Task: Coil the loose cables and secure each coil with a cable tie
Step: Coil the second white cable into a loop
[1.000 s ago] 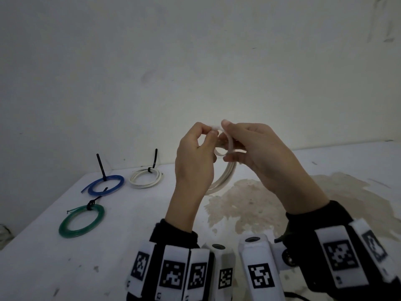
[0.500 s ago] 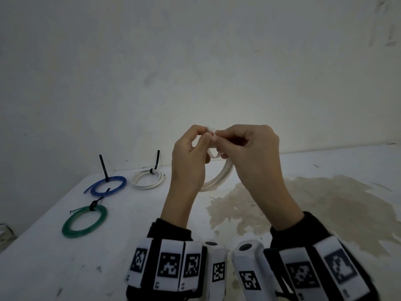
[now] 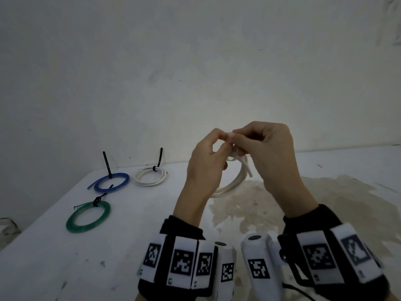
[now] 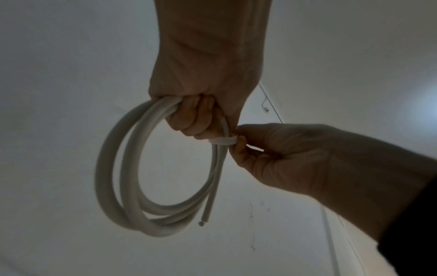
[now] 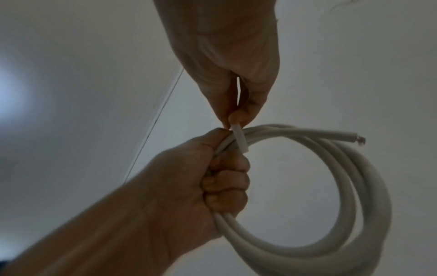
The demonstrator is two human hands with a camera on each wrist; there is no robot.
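Note:
I hold a white cable coil [image 3: 235, 182] [image 4: 123, 179] [image 5: 343, 205] in the air above the table. My left hand [image 3: 208, 157] [image 4: 201, 104] [image 5: 212, 177] grips the top of the coil in a fist. A white cable tie [image 4: 223, 140] [image 5: 240, 138] is wrapped round the strands right beside that fist. My right hand [image 3: 267, 148] [image 4: 272, 155] [image 5: 236, 93] pinches the tie between thumb and fingertips. One bare cable end [image 4: 203, 221] [image 5: 359, 142] sticks out of the coil.
On the white table [image 3: 54, 268] at the left lie three tied coils: a blue coil [image 3: 111, 182], a white coil [image 3: 150, 177] and a green coil [image 3: 87, 216], each with a black tie. A brownish stain [image 3: 325, 205] spreads under my hands. A wall stands behind.
My right hand's fingers have curled in and closed on the tie at the coil's top. Both hands rose slightly and stayed together.

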